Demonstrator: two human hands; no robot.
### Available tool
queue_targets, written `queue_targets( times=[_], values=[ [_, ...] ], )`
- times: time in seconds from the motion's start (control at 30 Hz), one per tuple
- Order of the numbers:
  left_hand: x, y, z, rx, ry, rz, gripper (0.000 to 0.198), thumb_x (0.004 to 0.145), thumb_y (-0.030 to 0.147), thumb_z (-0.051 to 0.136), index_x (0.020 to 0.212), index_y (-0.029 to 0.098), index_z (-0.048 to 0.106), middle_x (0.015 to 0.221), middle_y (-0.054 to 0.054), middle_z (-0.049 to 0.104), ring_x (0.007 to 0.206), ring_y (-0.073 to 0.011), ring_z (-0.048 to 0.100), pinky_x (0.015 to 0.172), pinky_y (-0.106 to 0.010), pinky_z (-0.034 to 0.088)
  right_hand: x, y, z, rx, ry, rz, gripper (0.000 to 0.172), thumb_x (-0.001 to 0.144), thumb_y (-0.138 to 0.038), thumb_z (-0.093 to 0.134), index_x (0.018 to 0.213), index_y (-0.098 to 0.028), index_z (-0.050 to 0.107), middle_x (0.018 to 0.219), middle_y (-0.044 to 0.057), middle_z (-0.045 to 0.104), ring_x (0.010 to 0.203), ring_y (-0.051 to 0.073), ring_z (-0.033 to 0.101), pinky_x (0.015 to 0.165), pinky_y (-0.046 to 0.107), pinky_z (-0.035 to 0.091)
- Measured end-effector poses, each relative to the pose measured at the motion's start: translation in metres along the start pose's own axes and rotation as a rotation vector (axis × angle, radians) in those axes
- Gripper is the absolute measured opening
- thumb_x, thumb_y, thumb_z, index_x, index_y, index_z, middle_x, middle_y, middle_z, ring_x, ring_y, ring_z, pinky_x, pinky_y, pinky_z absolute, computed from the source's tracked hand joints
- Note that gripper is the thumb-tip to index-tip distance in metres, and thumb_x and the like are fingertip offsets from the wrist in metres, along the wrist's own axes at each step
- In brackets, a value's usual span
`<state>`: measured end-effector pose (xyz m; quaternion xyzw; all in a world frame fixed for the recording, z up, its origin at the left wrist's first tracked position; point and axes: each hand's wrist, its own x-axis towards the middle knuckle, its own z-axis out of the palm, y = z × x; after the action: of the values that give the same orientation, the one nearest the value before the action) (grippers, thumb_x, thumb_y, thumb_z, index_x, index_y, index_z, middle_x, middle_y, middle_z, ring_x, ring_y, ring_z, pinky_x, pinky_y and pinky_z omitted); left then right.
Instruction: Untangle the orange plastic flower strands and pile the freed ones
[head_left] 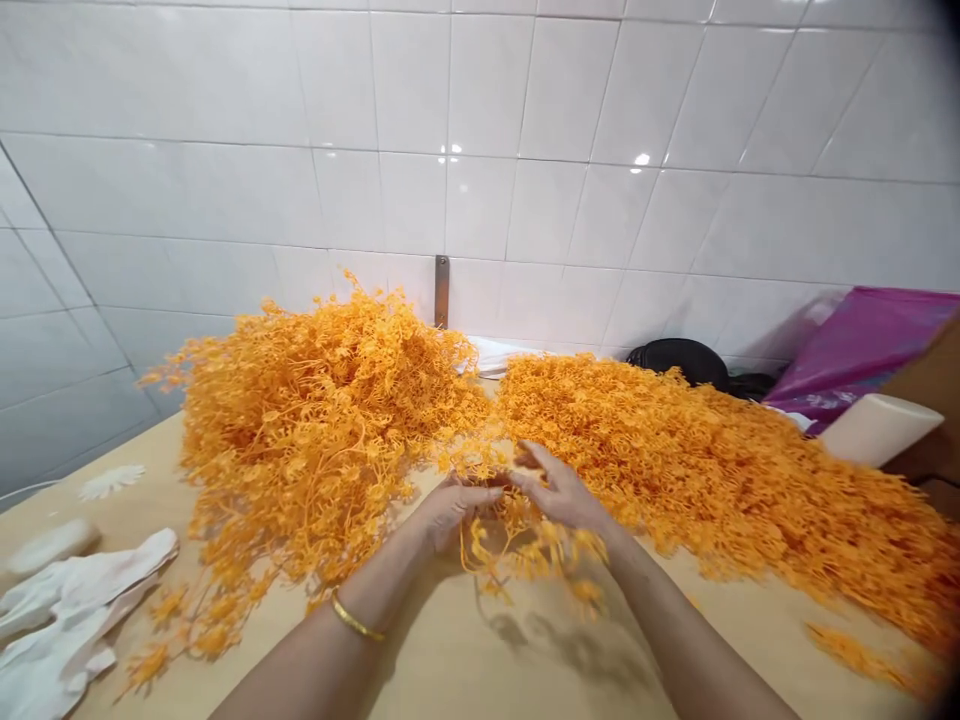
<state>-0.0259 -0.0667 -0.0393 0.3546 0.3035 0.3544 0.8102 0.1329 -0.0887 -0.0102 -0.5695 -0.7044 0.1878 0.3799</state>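
A loose orange flower sprig [517,545] with thin branching stems hangs between my two hands, just above the table. My left hand [454,508], with a gold bangle [356,618] on its wrist, is closed around its stems, thumb pointing right. From the other side, my right hand [559,490] has its thumb and bent fingers on the same sprig; its fingertips are partly hidden among the blossoms. Left of my hands rises a tall, loose heap of orange sprigs [315,420]. A lower, denser pile of orange sprigs [697,450] spreads out on the right.
White gloves [90,610] and a white flower-shaped piece [112,482] lie at left on the tan table [450,670]. Behind the right pile are a black item [679,360], a purple plastic bag [862,350] and a pale roll [881,430]. White tiled wall [480,110] stands behind.
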Motion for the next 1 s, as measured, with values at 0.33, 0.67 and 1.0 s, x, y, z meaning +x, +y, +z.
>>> queue_targets(
  times=[0.33, 0.67, 1.0],
  values=[
    [0.018, 0.016, -0.023, 0.059, 0.291, 0.277, 0.028, 0.068, 0.039, 0.055, 0.074, 0.012, 0.057, 0.069, -0.005, 0.057, 0.054, -0.0113, 0.054, 0.049, -0.024, 0.043, -0.001, 0.027, 0.004, 0.226, 0.507, 0.093, 0.02, 0.075, -0.035, 0.046, 0.067, -0.017, 0.048, 0.058, -0.003, 0.043, 0.051, 0.009, 0.037, 0.048, 0.022, 0.031],
    [0.017, 0.013, -0.023, -0.011, 0.108, 0.218, 0.017, 0.073, 0.028, 0.05, 0.078, 0.012, 0.055, 0.039, 0.004, 0.039, 0.051, -0.011, 0.053, 0.054, -0.02, 0.041, -0.003, 0.029, 0.01, -0.266, 0.618, -0.102, 0.022, 0.075, -0.027, 0.046, 0.092, -0.017, 0.055, 0.098, 0.01, 0.043, 0.09, 0.02, 0.044, 0.078, 0.035, 0.037],
    [0.018, 0.017, -0.026, -0.093, 0.091, 0.16, 0.009, 0.065, 0.017, 0.052, 0.068, 0.01, 0.056, 0.063, -0.005, 0.058, 0.064, -0.0136, 0.057, 0.066, -0.028, 0.045, -0.021, -0.004, 0.019, -0.136, -0.288, -0.211, 0.012, 0.074, -0.029, 0.049, 0.076, -0.019, 0.055, 0.068, 0.001, 0.052, 0.059, 0.011, 0.045, 0.054, 0.023, 0.034]
  ],
)
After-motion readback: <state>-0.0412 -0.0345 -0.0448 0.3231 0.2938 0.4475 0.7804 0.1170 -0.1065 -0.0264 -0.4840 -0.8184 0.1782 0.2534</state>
